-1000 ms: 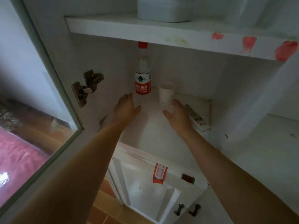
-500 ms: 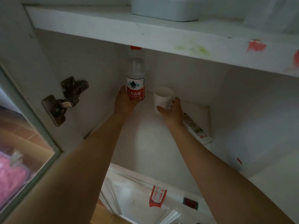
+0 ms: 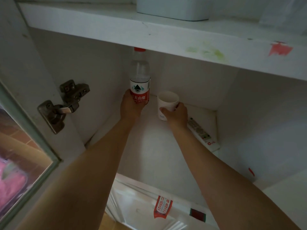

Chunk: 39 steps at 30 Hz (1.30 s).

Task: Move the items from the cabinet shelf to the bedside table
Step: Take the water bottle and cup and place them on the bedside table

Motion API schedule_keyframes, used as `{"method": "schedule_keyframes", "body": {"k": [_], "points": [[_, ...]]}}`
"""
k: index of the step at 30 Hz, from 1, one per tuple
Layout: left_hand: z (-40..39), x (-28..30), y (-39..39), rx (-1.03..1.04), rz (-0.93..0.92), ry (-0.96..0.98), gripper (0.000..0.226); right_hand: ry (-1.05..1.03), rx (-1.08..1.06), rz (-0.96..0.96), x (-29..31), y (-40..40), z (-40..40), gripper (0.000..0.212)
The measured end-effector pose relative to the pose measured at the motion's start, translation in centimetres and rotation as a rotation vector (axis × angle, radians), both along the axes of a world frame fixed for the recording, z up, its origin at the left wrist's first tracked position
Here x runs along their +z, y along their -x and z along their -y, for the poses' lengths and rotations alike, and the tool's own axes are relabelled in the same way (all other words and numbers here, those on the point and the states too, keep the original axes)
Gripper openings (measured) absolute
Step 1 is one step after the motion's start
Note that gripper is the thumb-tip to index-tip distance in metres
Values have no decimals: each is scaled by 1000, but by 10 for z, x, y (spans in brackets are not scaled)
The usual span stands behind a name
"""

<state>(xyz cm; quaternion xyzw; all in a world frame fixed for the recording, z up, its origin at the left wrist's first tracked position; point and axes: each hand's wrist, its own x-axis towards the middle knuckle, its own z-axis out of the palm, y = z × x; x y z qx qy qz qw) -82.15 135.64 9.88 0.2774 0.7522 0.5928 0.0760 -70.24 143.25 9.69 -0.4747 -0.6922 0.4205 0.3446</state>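
Both arms reach up into the open cabinet, onto the lower shelf (image 3: 149, 155). The left hand (image 3: 131, 107) wraps the bottle (image 3: 140, 80) low on its body, fingers curled round the far side and the palm against the red part of the label. The bottle stands upright at the far left of the shelf, its red cap just under the edge of the upper shelf (image 3: 116, 29); whether its base touches the shelf or is lifted I cannot tell, since the hand hides it.

The right hand (image 3: 176, 114) grips the cup (image 3: 167, 103), a white paper one (a second rim line suggests two nested, though that is hard to make out). The thumb lies across the near side and the fingers close over the right of the rim. The cup tilts a little, mouth facing near and up, just right of the bottle and apart from it.

A remote (image 3: 201, 133) lies flat on the shelf to the right of the right wrist, running from far to near along the right wall, with no hand on it.

On the upper shelf sits a white box (image 3: 172, 9). At the left, a metal hinge (image 3: 64, 103) joins the open glass door (image 3: 25, 146) to the cabinet side. Red and green smears mark the front edge of the upper shelf.
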Motion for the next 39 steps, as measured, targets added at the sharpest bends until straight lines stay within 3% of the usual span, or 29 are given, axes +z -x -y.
{"method": "schedule_keyframes", "body": {"k": [20,25,39], "points": [[79,17,-69,175,-80,72,53,-13,223,-102,22,-59,65,56],[111,17,-96,197,-15,51,58,-33,279,-92,23,-84,82,57],[206,14,-179,425,-148,64,63,-16,568,-138,18,-157,137,53]]}}
